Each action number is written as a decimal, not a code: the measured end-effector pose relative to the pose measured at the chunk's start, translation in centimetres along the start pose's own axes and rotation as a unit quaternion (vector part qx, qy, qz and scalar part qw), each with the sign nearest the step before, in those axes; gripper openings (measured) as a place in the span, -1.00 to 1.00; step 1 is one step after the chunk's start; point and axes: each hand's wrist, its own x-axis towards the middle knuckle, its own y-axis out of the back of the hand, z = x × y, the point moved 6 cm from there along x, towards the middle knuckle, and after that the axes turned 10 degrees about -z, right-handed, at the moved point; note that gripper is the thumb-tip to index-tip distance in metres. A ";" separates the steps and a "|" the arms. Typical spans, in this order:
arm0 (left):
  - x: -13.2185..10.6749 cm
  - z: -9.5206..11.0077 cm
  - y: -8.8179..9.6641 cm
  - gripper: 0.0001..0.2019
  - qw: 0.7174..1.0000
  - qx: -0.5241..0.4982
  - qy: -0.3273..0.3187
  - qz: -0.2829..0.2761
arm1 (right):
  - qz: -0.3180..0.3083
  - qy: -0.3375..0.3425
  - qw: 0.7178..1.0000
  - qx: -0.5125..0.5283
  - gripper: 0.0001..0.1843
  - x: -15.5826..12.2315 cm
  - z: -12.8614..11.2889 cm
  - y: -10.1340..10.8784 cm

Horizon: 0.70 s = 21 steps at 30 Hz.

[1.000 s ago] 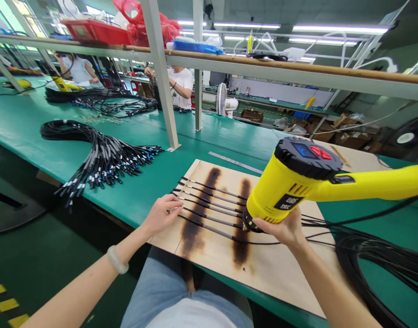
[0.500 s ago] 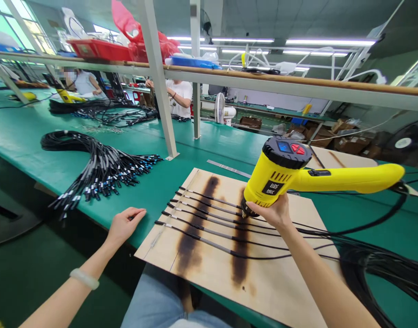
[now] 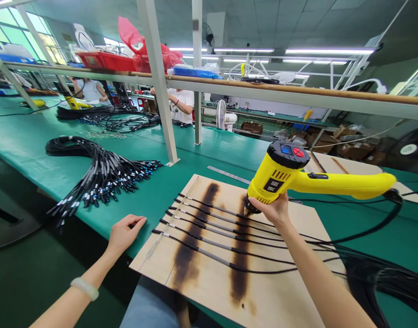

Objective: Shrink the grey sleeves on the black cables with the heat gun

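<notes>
My right hand [image 3: 273,210] grips a yellow heat gun [image 3: 273,175] near its black nozzle end. The nozzle points down over the far end of a row of black cables [image 3: 209,257] with grey sleeve sections. These cables lie side by side across a pale wooden board [image 3: 273,298], which carries two dark scorched bands. Whether the nozzle touches a cable I cannot tell. My left hand [image 3: 126,233] hovers or rests by the bench edge, left of the board, its fingers loosely curled with thumb and forefinger close together. I see nothing in it.
A thick bundle of black cables [image 3: 102,168] lies on the green bench [image 3: 184,155] at left. More cables [image 3: 393,278] trail off to the right. A metal ruler [image 3: 227,174] lies behind the board. Shelf posts [image 3: 161,91] rise from the bench; two people sit beyond.
The heat gun has shifted slightly toward the farthest cable, its handle dipping a little. The view has tilted up somewhat. My left hand stays in nearly the same place.
</notes>
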 end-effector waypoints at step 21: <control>-0.6 0.3 0.5 -0.62 0.998 -0.058 0.002 0.007 | -0.115 -0.036 0.993 0.007 -0.56 -9.4 -5.6 0.2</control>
